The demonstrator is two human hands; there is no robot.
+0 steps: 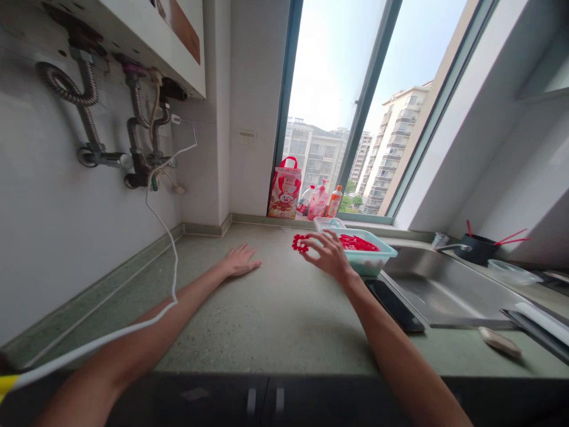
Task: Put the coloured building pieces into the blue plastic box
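Note:
My left hand (239, 261) lies flat on the green countertop (267, 308), palm down, fingers stretched out, holding nothing. My right hand (328, 254) hovers just left of a teal plastic tub (381, 257) and pinches a small red ring-shaped piece (299, 242) between its fingertips. More red pieces (358, 243) fill the tub. A clear lid or smaller container (328, 223) sits behind the tub.
A steel sink (444, 287) with a tap lies to the right, a dark phone-like slab (393, 303) beside it. Bottles (326, 201) and a red bag (284, 190) stand on the window sill. A white cable (169, 237) hangs from wall pipes at left. A black pot (478, 248) holds red sticks.

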